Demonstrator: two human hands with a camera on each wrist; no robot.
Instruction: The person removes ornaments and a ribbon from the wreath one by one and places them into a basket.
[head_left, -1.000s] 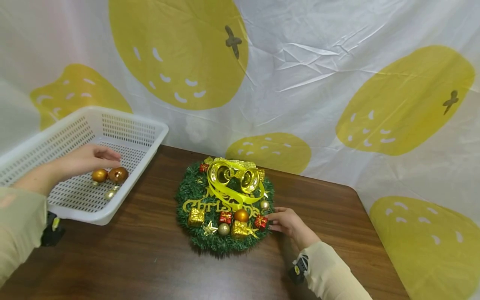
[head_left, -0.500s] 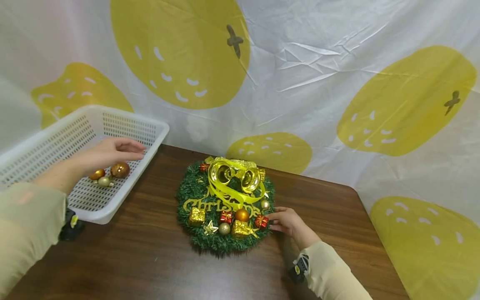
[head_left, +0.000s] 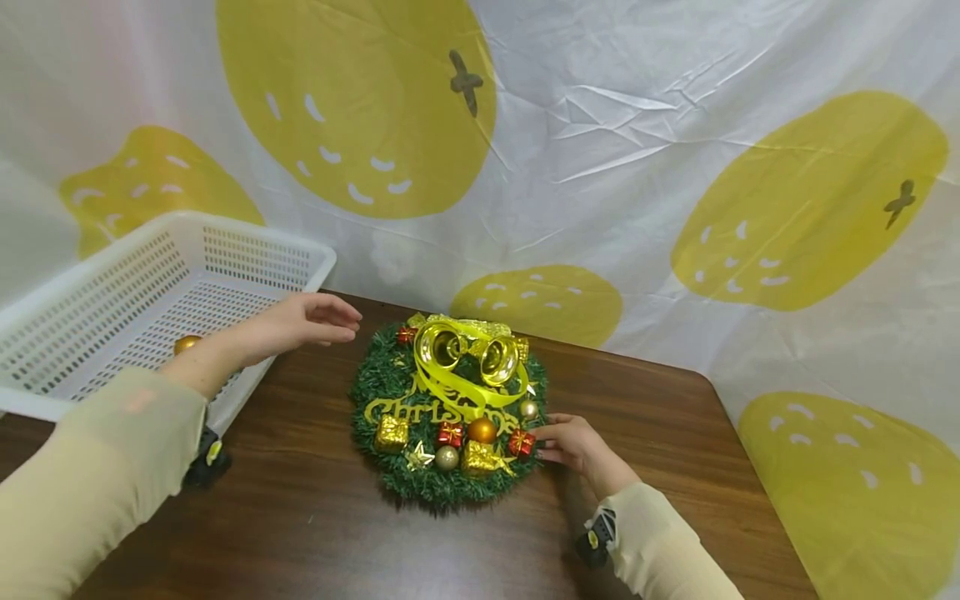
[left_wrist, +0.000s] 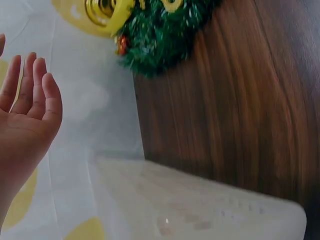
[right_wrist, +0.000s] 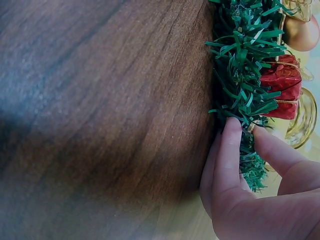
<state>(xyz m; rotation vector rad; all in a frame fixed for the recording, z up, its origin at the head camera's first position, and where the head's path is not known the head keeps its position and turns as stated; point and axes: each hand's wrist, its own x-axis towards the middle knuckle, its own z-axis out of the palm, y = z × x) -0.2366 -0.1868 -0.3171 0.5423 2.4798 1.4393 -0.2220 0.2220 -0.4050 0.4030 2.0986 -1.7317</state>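
A green Christmas wreath (head_left: 372, 371) lies on the brown table, with gold bells (head_left: 500, 361), a yellow ribbon, small gift boxes and baubles on it. My right hand (head_left: 576, 446) pinches its right edge between thumb and fingers, just below a red gift box (right_wrist: 284, 87). My left hand (head_left: 307, 321) is past the basket's right rim, a short way left of the wreath. Its fingers are relaxed and nothing shows in them; the left wrist view has the palm of this hand (left_wrist: 27, 110) bare.
To the left stands a white plastic basket (head_left: 318, 271) with slotted walls. An orange-gold bauble (head_left: 186, 342) peeks out in it beside my left forearm, which covers the other baubles. A lemon-print cloth (head_left: 600, 192) hangs behind the table (head_left: 420, 554).
My left hand has moved right, from over the baubles in the basket out past its rim toward the wreath. A pale gold bauble in the basket shifted. My right hand stays at the wreath's edge.
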